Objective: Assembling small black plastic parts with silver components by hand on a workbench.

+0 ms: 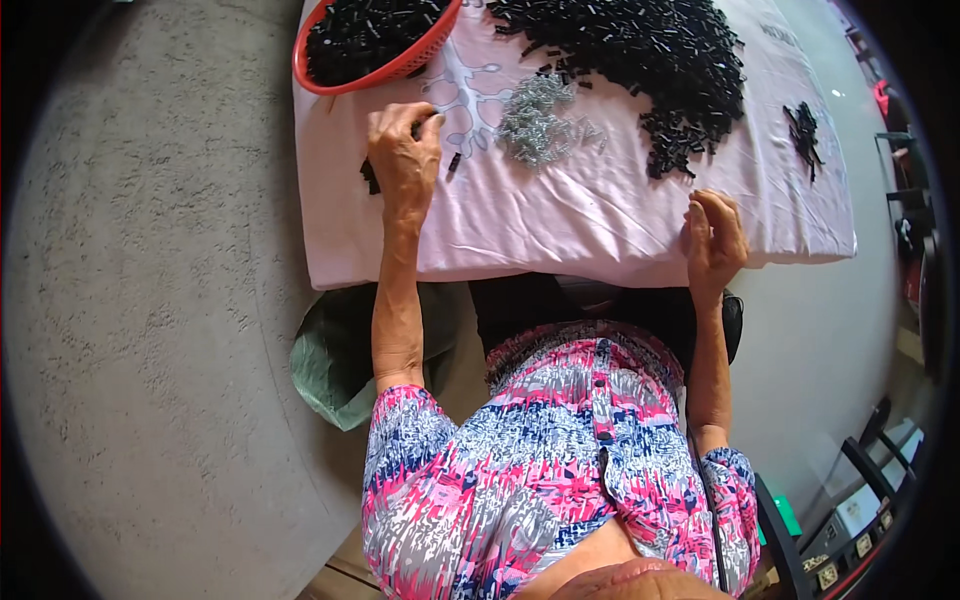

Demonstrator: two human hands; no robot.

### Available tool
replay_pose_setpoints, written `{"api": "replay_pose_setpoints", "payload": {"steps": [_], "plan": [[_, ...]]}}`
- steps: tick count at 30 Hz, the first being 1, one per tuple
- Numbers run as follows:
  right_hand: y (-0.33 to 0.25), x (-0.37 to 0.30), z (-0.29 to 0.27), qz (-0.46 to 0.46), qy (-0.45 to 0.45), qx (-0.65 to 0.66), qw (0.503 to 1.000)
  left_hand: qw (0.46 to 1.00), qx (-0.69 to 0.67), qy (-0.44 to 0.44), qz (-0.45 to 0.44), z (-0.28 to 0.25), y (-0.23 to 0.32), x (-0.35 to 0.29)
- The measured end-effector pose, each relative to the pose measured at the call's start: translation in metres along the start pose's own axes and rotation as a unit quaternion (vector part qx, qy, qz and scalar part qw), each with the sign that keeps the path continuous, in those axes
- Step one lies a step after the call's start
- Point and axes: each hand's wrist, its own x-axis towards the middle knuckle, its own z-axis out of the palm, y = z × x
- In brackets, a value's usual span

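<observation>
Black pieces: a few (pixel 372 178) lie under the left hand, upper centre-left of the frame, on the pink cloth.
Left hand: (pixel 403 155) curled over them, fingertips pinching; what it grips is hidden.
Right hand: (pixel 714 240) half-clenched at the cloth's near edge, centre right; contents cannot be told.
Metal springs: silvery heap (pixel 540 125) just right of the left hand.
Black pile: large mound (pixel 650 60) at upper centre-right.
Red basket: (pixel 400 66) upper left of the cloth, filled with black pieces.
Pink cloth: (pixel 560 220) covers the work surface.

red basket (pixel 330 82): 1 | hands: 2 | pink cloth (pixel 560 215): 1 | silver spring heap (pixel 540 125): 1

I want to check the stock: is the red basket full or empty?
Not empty: the red basket holds many small black pieces. Its upper part is cut off, so the full level cannot be told.
</observation>
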Motion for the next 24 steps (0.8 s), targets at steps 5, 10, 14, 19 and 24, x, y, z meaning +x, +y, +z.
{"api": "replay_pose_setpoints", "payload": {"steps": [5,10,14,19,24], "plan": [[-0.002,0.001,0.000,-0.016,-0.008,-0.021,1.000,0.985,-0.118,-0.099,0.073,0.027,0.049,0.011],[-0.001,-0.001,0.001,-0.016,-0.003,-0.028,0.999,0.966,-0.157,-0.141,0.148,0.066,0.075,0.034],[-0.004,-0.001,0.003,-0.023,0.003,-0.021,1.000,0.959,-0.144,-0.160,0.184,0.096,0.082,0.048],[-0.004,0.001,0.004,-0.033,0.002,-0.017,0.999,0.958,-0.094,-0.178,0.202,0.111,0.087,0.053],[-0.004,0.003,0.004,-0.052,-0.003,-0.016,0.999,0.950,-0.127,-0.202,0.203,0.110,0.095,0.048]]}}
